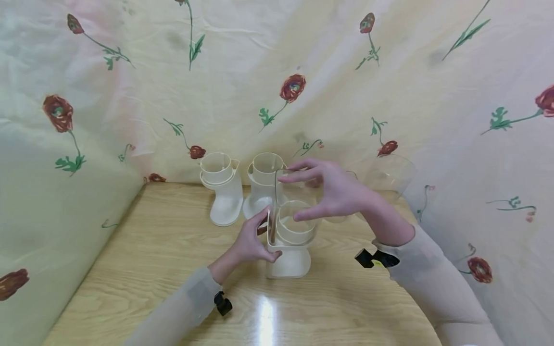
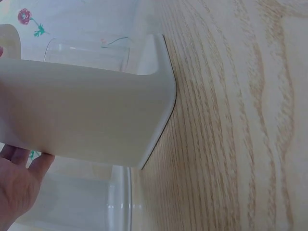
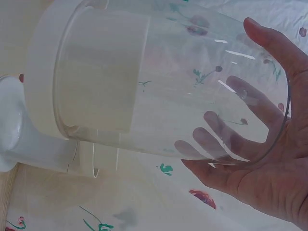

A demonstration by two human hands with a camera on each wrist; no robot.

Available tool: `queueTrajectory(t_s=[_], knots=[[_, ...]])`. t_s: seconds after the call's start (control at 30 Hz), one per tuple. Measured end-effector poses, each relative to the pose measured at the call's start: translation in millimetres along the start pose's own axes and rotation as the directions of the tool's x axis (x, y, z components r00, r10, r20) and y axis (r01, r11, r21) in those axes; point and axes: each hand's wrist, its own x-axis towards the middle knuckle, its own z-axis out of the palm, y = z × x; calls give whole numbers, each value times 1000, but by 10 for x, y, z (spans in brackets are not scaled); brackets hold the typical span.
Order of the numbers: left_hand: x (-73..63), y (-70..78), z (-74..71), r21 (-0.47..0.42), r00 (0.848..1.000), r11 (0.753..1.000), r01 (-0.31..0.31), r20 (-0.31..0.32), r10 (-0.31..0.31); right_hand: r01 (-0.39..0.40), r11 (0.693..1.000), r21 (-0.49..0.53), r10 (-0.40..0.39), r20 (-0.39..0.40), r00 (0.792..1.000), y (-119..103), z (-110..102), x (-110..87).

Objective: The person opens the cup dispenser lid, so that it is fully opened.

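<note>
A white plastic stand (image 1: 289, 265) with a round collar is upright on the table, and a clear, round-walled container (image 3: 192, 62) sits on its collar. With thumb and fingers on opposite sides, my left hand (image 1: 251, 240) holds the stand near its top. The left wrist view shows fingertips at the edge of the stand's tall flat back (image 2: 86, 110). My right hand (image 1: 339, 190) spans the container's upper end, thumb in front and fingers around the far side. Through the clear wall, the right wrist view shows those fingers curved around the end.
Behind the left hand, two similar white stands with round collars stand near the wall: one at the left (image 1: 226, 204), the other beside it (image 1: 255, 202). Another clear container (image 1: 391, 173) is at the back right. Flowered cloth (image 1: 242, 96) hangs around the wooden table (image 1: 173, 245).
</note>
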Motion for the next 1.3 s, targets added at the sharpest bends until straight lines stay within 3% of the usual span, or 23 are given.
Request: queueTrajectory(t_s=[0.37, 0.63, 0.77, 0.9, 1.17, 1.3], knots=[[23, 11, 7, -13, 1000, 1000, -6, 18, 6, 67, 989, -135, -74, -46, 996, -75, 43, -43], [23, 29, 25, -27, 999, 998, 52, 16, -52, 85, 984, -156, -93, -47, 995, -123, 62, -80], [9, 32, 22, -32, 999, 999, 40, 12, -39, 117, 979, -167, -126, -44, 991, -84, 76, -95], [9, 15, 16, -44, 1000, 999, 17, 9, -17, 123, 981, -149, -128, -29, 991, -25, 47, -63], [-1, -15, 26, -51, 1000, 999, -13, 8, 13, 40, 999, -9, -40, 20, 999, 29, -3, -28], [7, -14, 15, -40, 1000, 999, -6, -3, 6, 49, 999, -21, -48, 17, 999, 26, -3, -16]])
